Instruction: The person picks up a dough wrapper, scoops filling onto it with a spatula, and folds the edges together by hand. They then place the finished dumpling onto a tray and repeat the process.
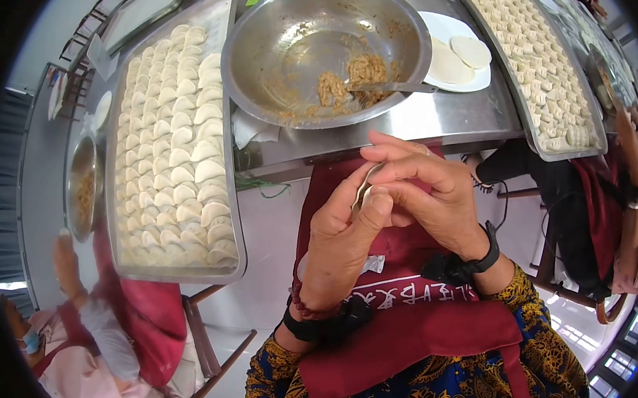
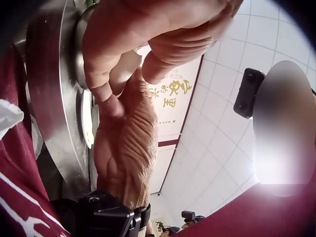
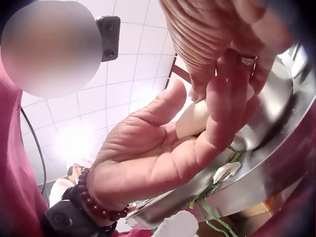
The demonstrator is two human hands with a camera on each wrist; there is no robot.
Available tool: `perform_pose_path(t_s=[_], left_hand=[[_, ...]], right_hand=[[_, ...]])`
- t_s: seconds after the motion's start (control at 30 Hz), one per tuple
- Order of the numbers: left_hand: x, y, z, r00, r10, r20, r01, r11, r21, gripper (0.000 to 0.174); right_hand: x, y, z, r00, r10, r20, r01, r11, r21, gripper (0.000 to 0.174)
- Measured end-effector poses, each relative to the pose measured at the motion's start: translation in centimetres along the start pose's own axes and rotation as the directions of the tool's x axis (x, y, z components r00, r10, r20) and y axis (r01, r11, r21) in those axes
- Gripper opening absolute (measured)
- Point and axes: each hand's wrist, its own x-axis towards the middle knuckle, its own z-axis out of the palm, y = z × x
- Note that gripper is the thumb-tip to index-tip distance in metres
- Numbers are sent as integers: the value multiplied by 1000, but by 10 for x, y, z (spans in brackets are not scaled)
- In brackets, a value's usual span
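Note:
Between my two hands, in front of the apron, is a folded dumpling. My left hand, with a beaded bracelet at its wrist, holds it from one side, thumb along the wrapper. From the other side, my right hand pinches its edge with thumb and fingers. In the right wrist view, the pale dumpling wrapper shows between the left palm and the fingers. The left wrist view shows part of the wrapper, mostly hidden by fingers.
A steel bowl with filling and a utensil stands ahead. Left is a tray of dumplings. A plate of wrappers stands right of the bowl; another full tray lies beyond. People sit on both sides.

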Motion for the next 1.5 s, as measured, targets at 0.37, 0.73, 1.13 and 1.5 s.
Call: perform_pose_path(t_s=[0.37,0.73,1.13,1.5], left_hand=[[-5,-7,-6,992,96,-80,-88,991,101,43],[1,-13,-5,923,359,-141,-374,923,-95,52],[3,-18,-9,920,363,-147,-364,931,24,40],[2,-19,-10,939,314,-137,-323,945,-51,35]], right_hand=[[1,-8,12,997,60,-53,-53,990,129,25],[-8,-9,16,862,450,233,-439,433,788,37],[-4,-2,26,910,401,101,-316,517,796,18],[-5,6,20,945,304,122,-278,543,792,12]])
